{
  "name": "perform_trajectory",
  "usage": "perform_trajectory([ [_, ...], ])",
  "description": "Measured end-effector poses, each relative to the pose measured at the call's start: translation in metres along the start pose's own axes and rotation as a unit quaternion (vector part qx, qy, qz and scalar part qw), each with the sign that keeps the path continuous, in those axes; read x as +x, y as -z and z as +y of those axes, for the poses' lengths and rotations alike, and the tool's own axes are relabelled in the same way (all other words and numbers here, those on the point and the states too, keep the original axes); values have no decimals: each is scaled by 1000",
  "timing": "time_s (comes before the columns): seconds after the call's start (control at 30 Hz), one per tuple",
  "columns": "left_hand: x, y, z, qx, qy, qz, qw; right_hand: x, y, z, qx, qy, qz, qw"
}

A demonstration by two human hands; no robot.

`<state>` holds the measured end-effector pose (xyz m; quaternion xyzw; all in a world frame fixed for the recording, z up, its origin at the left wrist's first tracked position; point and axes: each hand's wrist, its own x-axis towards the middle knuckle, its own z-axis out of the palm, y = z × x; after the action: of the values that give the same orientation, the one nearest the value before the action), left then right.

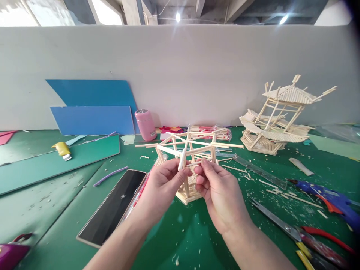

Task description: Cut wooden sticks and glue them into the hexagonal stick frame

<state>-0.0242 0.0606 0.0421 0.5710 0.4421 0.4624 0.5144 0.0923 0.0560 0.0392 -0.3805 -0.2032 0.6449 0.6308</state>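
A pavilion-like frame of thin wooden sticks [188, 142] stands on the green table in front of me, with long sticks jutting out at both sides. My left hand [167, 180] is closed at its near corner, thumb and fingers pinching around the downward-sloping front stick. Close beside it, my right hand [218, 187] pinches a short wooden stick [194, 164] between thumb and index finger, holding it nearly level against that corner. Both hands partly hide the frame's posts and its stick base [186, 198].
A larger stick pavilion [277, 116] stands back right. On the right lie a blue glue gun [329, 197], scissors [281, 221], a clear ruler [258, 170] and loose sticks. On the left are a phone [115, 206], a yellow cutter [62, 150] and a pink cup [145, 125].
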Motion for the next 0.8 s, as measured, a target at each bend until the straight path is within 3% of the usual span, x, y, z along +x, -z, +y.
perform_trajectory([
  [0.3,0,-2,1,91,-19,43,995,-1,1,4,-4,6,0,1000],
  [0.8,-1,-6,1,157,-71,61,983,-2,2,8,10,9,7,1000],
])
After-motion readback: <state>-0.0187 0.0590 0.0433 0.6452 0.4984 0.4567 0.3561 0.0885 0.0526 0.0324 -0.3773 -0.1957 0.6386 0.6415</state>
